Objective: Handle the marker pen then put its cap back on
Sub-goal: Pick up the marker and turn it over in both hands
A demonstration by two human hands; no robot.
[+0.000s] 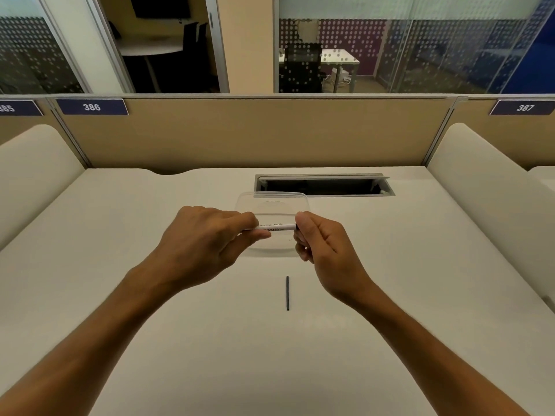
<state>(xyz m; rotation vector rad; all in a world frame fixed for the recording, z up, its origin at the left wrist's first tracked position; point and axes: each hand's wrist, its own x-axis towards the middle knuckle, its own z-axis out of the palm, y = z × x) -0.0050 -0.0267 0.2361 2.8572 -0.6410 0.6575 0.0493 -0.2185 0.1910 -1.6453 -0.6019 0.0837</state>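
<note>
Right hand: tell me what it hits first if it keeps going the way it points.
Probably the marker pen: the right hand points left at its dark end, where its grip already closes, with the left hand beyond.

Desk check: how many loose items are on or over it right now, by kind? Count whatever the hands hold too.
Marker pen, held at its two ends by the left hand and the right hand: 1
Clear plastic lid lying flat behind the hands: 1
Thin dark stick lying alone nearer the person: 1
Total: 3
</note>
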